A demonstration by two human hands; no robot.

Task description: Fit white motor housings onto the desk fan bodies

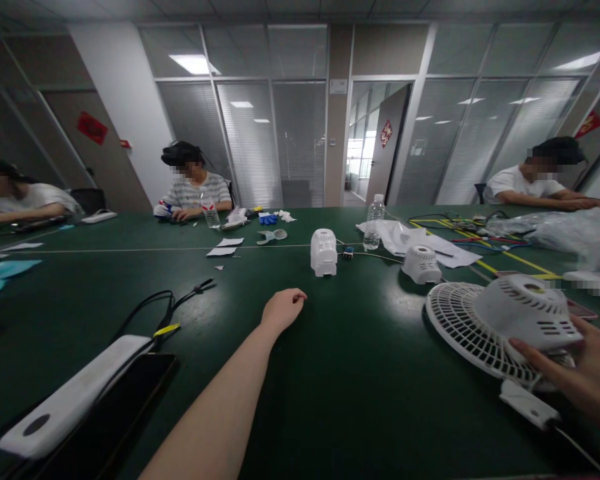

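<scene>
The right hand (587,370) grips a white, round-grilled plastic fan head (510,317), seemingly to steady it over the dark green table (340,387); left of the fan head, the left hand (283,310) curls loosely, nothing visible inside.

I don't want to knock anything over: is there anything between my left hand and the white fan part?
Nothing visible: only green tabletop lies between your left hand and the white fan part, which your right hand holds. The upright white housing stands farther back, off that path.
</scene>
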